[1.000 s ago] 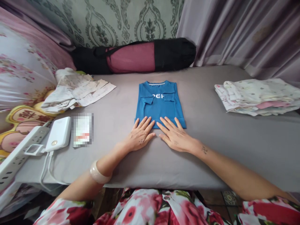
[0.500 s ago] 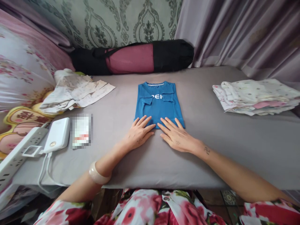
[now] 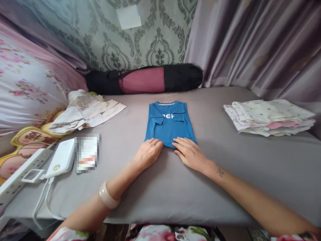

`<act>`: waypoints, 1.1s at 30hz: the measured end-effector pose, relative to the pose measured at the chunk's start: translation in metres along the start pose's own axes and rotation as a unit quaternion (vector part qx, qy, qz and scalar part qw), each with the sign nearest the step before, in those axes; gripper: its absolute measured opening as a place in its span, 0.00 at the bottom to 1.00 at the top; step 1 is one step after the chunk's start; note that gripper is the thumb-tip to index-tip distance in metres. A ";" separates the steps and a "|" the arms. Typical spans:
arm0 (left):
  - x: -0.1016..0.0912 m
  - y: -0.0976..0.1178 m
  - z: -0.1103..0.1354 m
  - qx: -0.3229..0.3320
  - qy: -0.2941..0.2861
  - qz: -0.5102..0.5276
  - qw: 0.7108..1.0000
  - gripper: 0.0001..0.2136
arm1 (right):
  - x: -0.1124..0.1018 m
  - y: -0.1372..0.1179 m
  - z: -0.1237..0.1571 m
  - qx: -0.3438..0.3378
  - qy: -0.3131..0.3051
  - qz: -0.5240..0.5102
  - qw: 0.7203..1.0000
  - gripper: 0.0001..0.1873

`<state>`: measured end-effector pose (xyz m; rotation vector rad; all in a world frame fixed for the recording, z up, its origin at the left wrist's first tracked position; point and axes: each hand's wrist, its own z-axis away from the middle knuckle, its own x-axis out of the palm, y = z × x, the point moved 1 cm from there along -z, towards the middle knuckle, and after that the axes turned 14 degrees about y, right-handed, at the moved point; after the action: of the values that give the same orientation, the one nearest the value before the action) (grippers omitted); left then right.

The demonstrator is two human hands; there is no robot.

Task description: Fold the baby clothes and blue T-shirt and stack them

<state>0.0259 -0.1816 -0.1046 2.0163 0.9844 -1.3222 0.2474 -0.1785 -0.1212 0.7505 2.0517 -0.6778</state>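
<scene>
A blue long-sleeved shirt (image 3: 167,130) lies folded flat, its collar away from me and both sleeves laid in across white lettering on the chest. My left hand (image 3: 149,152) is closed at the left part of the bottom hem, knuckles up, fingertips hidden beneath. On the right part of that hem rests my right hand (image 3: 189,152), its fingers stretched out over the cloth with small gaps between them. The thumb lies at the near edge of the shirt.
A folded cloth stack (image 3: 271,117) lies at the right, rumpled pale cloth (image 3: 87,112) at the left. Behind is a black and pink rolled bag (image 3: 142,80). A white power bank (image 3: 61,157), a power strip (image 3: 25,174), cables and a blurred item (image 3: 87,154) sit at the left.
My left fingers have curled in at the hem, where they lay spread before. The right fingers have drawn closer together. The whole view has shifted upward, showing more wall.
</scene>
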 end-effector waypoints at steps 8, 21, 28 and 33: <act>0.005 -0.012 0.001 0.059 0.030 -0.022 0.998 0.12 | -0.011 0.034 0.010 0.021 0.002 0.059 0.998 0.26; 0.001 -0.060 0.030 -0.020 0.076 0.081 0.994 0.18 | -0.034 0.049 0.009 0.029 -0.042 0.004 0.999 0.34; -0.050 -0.041 0.038 -0.004 0.000 0.137 0.991 0.18 | -0.070 0.034 0.024 0.020 -0.078 -0.021 0.997 0.29; -0.080 -0.026 0.048 -0.019 -0.095 0.209 0.973 0.16 | -0.102 0.021 0.036 0.060 -0.148 -0.092 0.983 0.21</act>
<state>-0.0405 -0.2249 -0.0502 1.8913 0.4612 -1.2218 0.3298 -0.2155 -0.0583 0.4943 1.8321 -0.9646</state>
